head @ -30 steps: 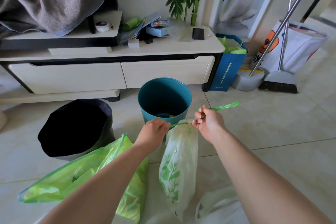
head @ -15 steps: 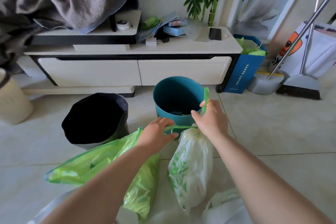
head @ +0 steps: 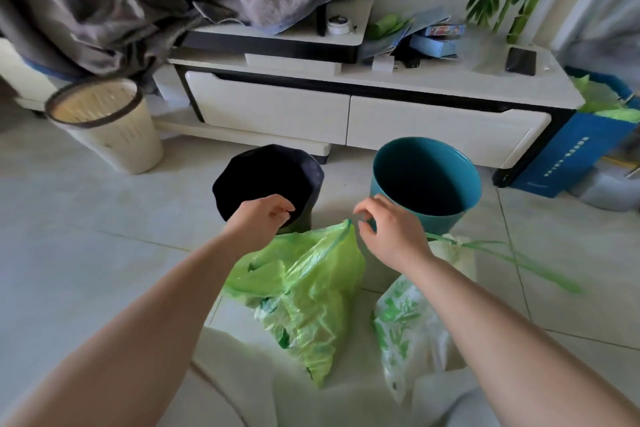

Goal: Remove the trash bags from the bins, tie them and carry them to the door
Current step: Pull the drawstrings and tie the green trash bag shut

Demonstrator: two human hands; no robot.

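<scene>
Both hands [head: 263,218] [head: 391,232] open over green bag [head: 304,291]

Tiled floor [head: 86,253] with bins and bags

Black bin [head: 266,180] and teal bin [head: 426,180] stand side by side in front of the cabinet [head: 346,114]; cream bin [head: 104,125] stands well to the left; green bag [head: 304,298] and white bag [head: 412,329] lie just in front of the two bins; blue bag [head: 568,152] stands at the cabinet's right end.
</scene>
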